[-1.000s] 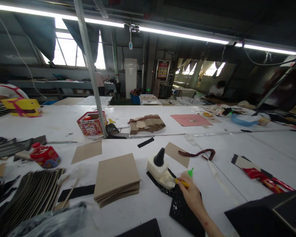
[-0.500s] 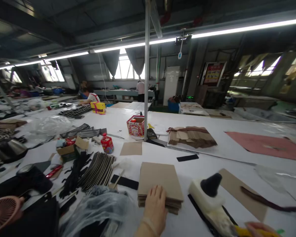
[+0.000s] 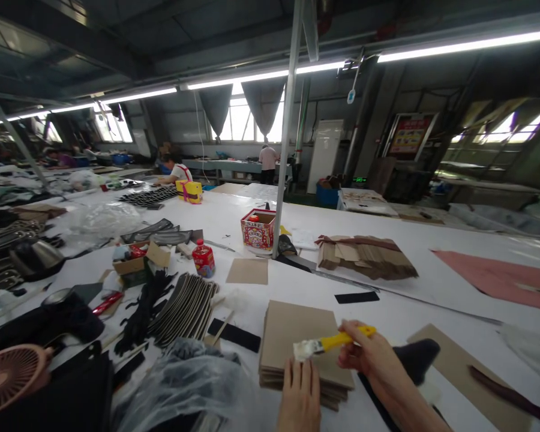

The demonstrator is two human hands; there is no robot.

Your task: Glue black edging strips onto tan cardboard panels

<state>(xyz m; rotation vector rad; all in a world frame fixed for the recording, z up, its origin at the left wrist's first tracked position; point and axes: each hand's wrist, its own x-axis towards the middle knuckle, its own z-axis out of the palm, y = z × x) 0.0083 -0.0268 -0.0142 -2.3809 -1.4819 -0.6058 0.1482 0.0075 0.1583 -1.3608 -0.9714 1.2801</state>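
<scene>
My right hand (image 3: 369,357) grips a yellow-handled paintbrush (image 3: 335,342), its whitish, coated bristles just over the front part of a stack of brown cardboard sheets (image 3: 297,324). Flat on the stack's near edge lies my left hand (image 3: 300,390), fingers stretched forward and holding nothing. Whether the bristles touch the top sheet I cannot tell. Behind my right hand is a black, rounded object (image 3: 418,357), partly hidden, with a white container under it mostly covered by my forearm.
Clear plastic wrap (image 3: 184,384) and a row of dark curved strips (image 3: 184,309) lie to the left. A red bottle (image 3: 203,259), a patterned box (image 3: 257,229) by a metal post (image 3: 288,132), and a pile of brown pieces (image 3: 366,257) stand farther back. A pink fan (image 3: 15,378) is front left.
My right hand has come from the lower right edge with the paintbrush, up over the stack. My left hand stays on the stack's near edge. The view has shifted slightly.
</scene>
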